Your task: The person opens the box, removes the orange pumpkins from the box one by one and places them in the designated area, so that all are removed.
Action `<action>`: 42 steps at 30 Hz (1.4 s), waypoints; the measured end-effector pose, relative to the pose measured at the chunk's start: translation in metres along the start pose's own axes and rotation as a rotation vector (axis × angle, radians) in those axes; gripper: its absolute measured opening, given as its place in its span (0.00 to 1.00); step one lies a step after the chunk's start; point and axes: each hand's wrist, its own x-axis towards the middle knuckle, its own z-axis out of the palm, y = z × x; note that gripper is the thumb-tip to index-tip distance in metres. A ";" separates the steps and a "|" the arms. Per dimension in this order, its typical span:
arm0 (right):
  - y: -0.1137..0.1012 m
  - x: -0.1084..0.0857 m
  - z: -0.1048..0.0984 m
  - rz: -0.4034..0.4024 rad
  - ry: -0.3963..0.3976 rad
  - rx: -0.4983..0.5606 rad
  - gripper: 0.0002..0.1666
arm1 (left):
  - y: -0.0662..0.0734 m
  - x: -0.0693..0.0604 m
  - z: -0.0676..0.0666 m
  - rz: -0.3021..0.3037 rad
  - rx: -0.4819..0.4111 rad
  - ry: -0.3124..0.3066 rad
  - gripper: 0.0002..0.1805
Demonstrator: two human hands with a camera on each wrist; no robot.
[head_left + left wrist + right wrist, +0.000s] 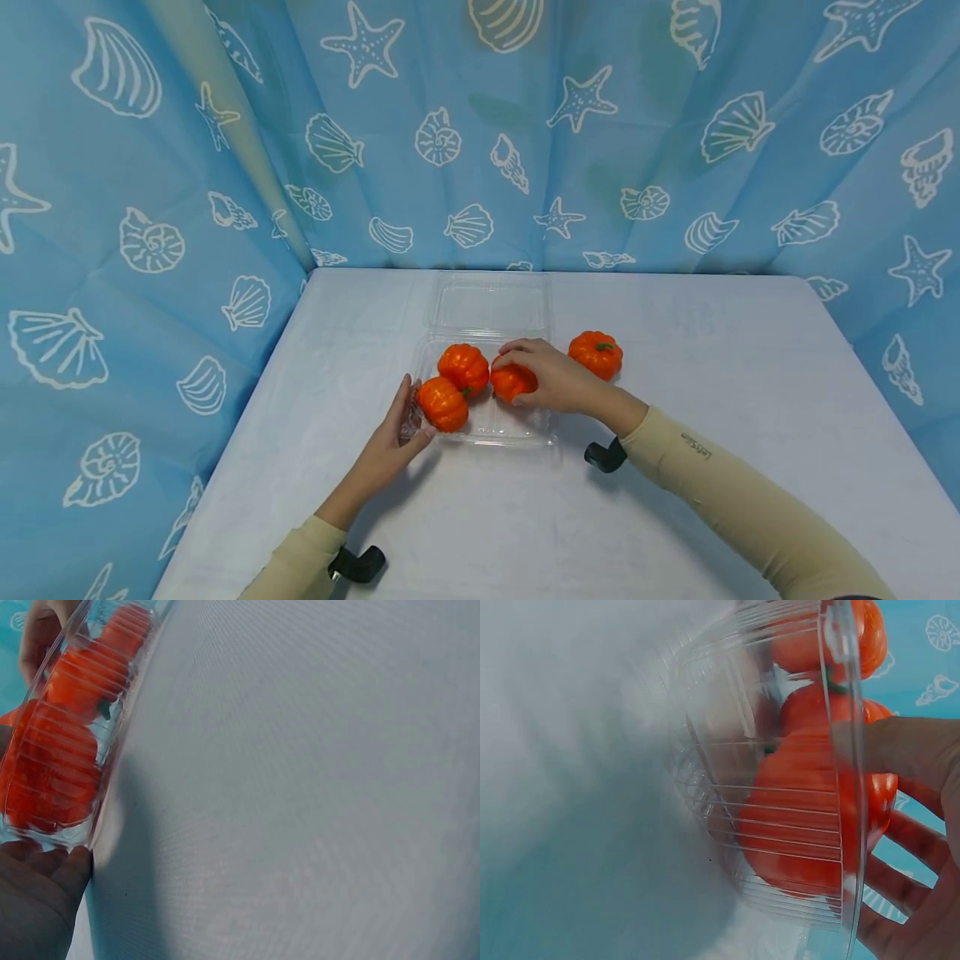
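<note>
The right hand (553, 377) grips one orange pumpkin (511, 383), the loose pumpkin (596, 354) lying just right of that grip, well apart from the straight-fingered left hand (388, 437).

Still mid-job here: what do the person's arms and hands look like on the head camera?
Both arms are in beige sleeves. The left sleeve looks plain where it shows; the right sleeve has small dark lettering. A curved black piece sits by the left wrist, another by the right. The left hand and right hand wear no gloves.
</note>
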 end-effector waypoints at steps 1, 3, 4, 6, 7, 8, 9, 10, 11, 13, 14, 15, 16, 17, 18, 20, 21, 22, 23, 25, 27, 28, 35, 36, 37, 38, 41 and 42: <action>0.000 -0.001 0.000 0.001 -0.001 0.007 0.29 | 0.000 0.000 0.000 0.003 0.000 -0.001 0.50; -0.001 -0.002 0.000 0.007 -0.004 0.030 0.29 | -0.001 0.000 0.000 0.008 0.004 0.001 0.50; -0.001 -0.003 0.000 0.007 -0.006 0.048 0.29 | -0.002 0.001 0.000 0.011 0.011 0.001 0.50; -0.003 -0.005 0.001 0.004 -0.009 0.079 0.28 | -0.002 0.001 0.001 0.012 0.018 0.002 0.50; -0.003 -0.006 0.002 0.002 -0.012 0.090 0.28 | -0.002 0.001 0.001 0.011 0.021 0.003 0.50; -0.004 -0.006 0.002 0.002 -0.014 0.103 0.28 | -0.002 0.001 0.001 0.009 0.023 0.005 0.50; -0.005 -0.007 0.003 0.000 -0.016 0.113 0.28 | -0.002 0.001 0.001 0.006 0.023 0.005 0.50; -0.005 -0.007 0.003 -0.003 -0.017 0.118 0.28 | -0.002 0.001 0.001 0.004 0.024 0.005 0.51; -0.005 -0.008 0.004 -0.004 -0.019 0.118 0.28 | -0.002 0.001 0.001 0.003 0.024 0.005 0.51; -0.006 -0.008 0.004 -0.003 -0.024 0.103 0.28 | -0.002 0.001 0.001 -0.002 0.024 0.005 0.51; -0.006 -0.009 0.004 -0.001 -0.030 0.093 0.28 | -0.002 0.001 0.001 -0.002 0.024 0.004 0.50; -0.007 -0.009 0.004 -0.001 -0.036 0.078 0.28 | -0.002 0.001 0.001 -0.003 0.026 0.004 0.50; -0.007 -0.009 0.003 -0.005 -0.040 0.066 0.28 | -0.002 0.001 0.001 -0.003 0.025 0.003 0.50; -0.007 -0.010 0.003 -0.006 -0.046 0.056 0.28 | -0.002 0.001 0.002 -0.004 0.025 0.002 0.50; -0.007 -0.010 0.003 -0.005 -0.052 0.049 0.27 | -0.002 0.001 0.002 -0.006 0.026 0.002 0.50; -0.007 -0.010 0.001 -0.002 -0.057 0.053 0.26 | -0.002 0.001 0.002 -0.003 0.027 0.004 0.50; -0.007 -0.011 0.001 0.003 -0.058 0.059 0.26 | -0.002 0.002 0.002 -0.005 0.030 0.006 0.51; -0.007 -0.011 0.000 0.007 -0.057 0.070 0.27 | -0.002 0.002 0.002 -0.006 0.028 0.007 0.51; -0.007 -0.010 0.000 0.016 -0.057 0.078 0.27 | -0.002 0.002 0.002 -0.003 0.030 0.008 0.51; -0.006 -0.010 -0.001 0.023 -0.050 0.088 0.27 | -0.001 0.002 0.002 0.001 0.027 0.010 0.51; -0.005 -0.011 -0.002 0.025 -0.043 0.097 0.27 | -0.001 0.001 0.002 0.001 0.025 0.008 0.51; -0.005 -0.011 -0.002 0.023 -0.038 0.104 0.26 | -0.001 0.001 0.002 0.003 0.021 0.007 0.51; -0.002 -0.012 0.002 0.007 -0.028 0.154 0.23 | 0.001 0.000 0.001 0.001 -0.004 0.004 0.50; -0.002 -0.013 0.002 0.004 -0.028 0.149 0.23 | 0.001 0.000 0.001 0.003 -0.011 0.004 0.50; -0.002 -0.013 0.002 0.001 -0.027 0.141 0.22 | 0.002 0.000 0.001 0.003 -0.014 0.003 0.50; -0.002 -0.014 0.002 -0.005 -0.024 0.129 0.21 | 0.002 0.000 0.001 0.005 -0.015 0.003 0.50; -0.001 -0.015 0.000 -0.015 -0.015 0.125 0.19 | 0.002 0.000 0.001 0.004 -0.005 0.003 0.50; -0.002 -0.015 -0.001 -0.017 -0.012 0.127 0.19 | 0.002 0.000 0.001 0.005 -0.001 0.003 0.50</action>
